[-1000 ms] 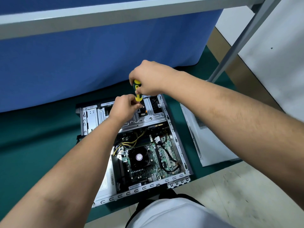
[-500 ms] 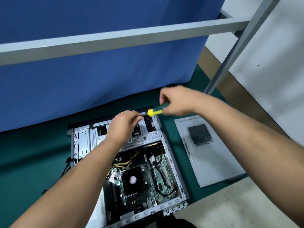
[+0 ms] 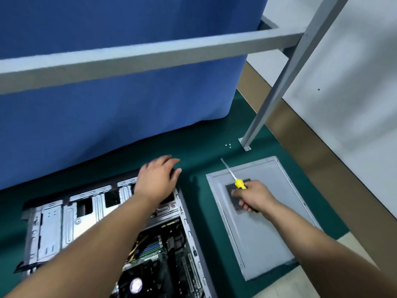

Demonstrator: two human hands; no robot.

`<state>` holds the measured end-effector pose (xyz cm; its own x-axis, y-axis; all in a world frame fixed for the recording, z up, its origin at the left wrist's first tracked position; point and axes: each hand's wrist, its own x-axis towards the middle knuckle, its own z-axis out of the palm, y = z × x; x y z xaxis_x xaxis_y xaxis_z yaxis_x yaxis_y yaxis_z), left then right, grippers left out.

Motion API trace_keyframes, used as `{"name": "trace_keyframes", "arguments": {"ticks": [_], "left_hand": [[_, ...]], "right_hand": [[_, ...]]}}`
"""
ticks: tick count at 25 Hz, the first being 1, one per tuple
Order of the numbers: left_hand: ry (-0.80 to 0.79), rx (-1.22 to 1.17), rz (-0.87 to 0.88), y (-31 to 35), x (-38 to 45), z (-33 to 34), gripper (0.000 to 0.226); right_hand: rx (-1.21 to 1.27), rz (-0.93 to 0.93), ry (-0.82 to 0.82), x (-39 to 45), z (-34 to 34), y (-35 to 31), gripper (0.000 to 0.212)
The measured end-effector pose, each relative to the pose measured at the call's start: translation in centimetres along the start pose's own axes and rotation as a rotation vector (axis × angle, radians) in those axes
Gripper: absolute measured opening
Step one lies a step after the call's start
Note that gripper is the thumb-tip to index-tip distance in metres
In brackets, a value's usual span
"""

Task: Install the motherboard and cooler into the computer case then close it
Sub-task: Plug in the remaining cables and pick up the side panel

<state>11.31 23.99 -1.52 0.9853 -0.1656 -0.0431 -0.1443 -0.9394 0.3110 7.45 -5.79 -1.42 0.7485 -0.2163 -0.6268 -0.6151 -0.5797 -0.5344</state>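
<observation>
The open computer case (image 3: 53, 224) lies flat on the green mat, its silver drive bays toward the back. Inside it sit the motherboard (image 3: 171, 274) and a black cooler fan (image 3: 137, 284) at the bottom edge of the view. My left hand (image 3: 159, 179) hovers over the case's far right corner, fingers spread and holding nothing. My right hand (image 3: 251, 196) grips a yellow-handled screwdriver (image 3: 233, 177) above the grey side panel (image 3: 264, 233), which lies flat to the right of the case. The shaft points away toward the back.
A few small screws (image 3: 228, 145) lie on the green mat (image 3: 197, 190) near the foot of a grey frame post (image 3: 247, 143). A grey crossbar (image 3: 150, 54) spans overhead before a blue curtain (image 3: 107, 115). A beige tabletop edge (image 3: 300, 284) shows at the bottom right.
My right hand carried the screwdriver from the case's far edge rightward to above the side panel. My left hand let go of the tool's shaft and opened. The view tilted up.
</observation>
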Motion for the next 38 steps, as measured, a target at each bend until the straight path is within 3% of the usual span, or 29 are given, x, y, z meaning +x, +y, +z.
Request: {"name": "trace_keyframes", "arguments": {"ticks": [3,6,13,22,27,33,36,38], "left_hand": [[-0.043,0.056,-0.121,0.1,2.7,1.2,0.046],[0.097,0.095,-0.178,0.3,2.8,2.3,0.04],[0.253,0.101,-0.135,0.6,2.5,3.2,0.041],[0.311,0.097,-0.127,0.4,2.6,3.7,0.036],[0.297,0.093,-0.133,0.3,2.8,3.8,0.034],[0.195,-0.015,-0.089,0.3,1.9,2.7,0.032],[0.115,-0.338,-0.161,0.8,0.7,1.3,0.019],[0.175,-0.66,-0.235,2.6,-1.5,0.2,0.017]], "right_hand": [[0.194,0.019,0.127,6.4,-0.4,0.5,0.013],[0.281,-0.017,0.235,12.4,-0.3,-0.4,0.015],[0.032,-0.079,0.528,21.8,0.4,-3.6,0.018],[-0.006,-0.002,0.642,24.5,2.2,-4.8,0.02],[-0.03,0.004,0.578,22.2,2.3,-4.0,0.023],[0.579,-0.076,0.235,10.0,4.3,-4.3,0.01],[0.757,-0.163,0.046,2.9,5.1,-6.1,0.01],[0.778,-0.21,-0.051,-1.2,5.9,-7.0,0.009]]}}
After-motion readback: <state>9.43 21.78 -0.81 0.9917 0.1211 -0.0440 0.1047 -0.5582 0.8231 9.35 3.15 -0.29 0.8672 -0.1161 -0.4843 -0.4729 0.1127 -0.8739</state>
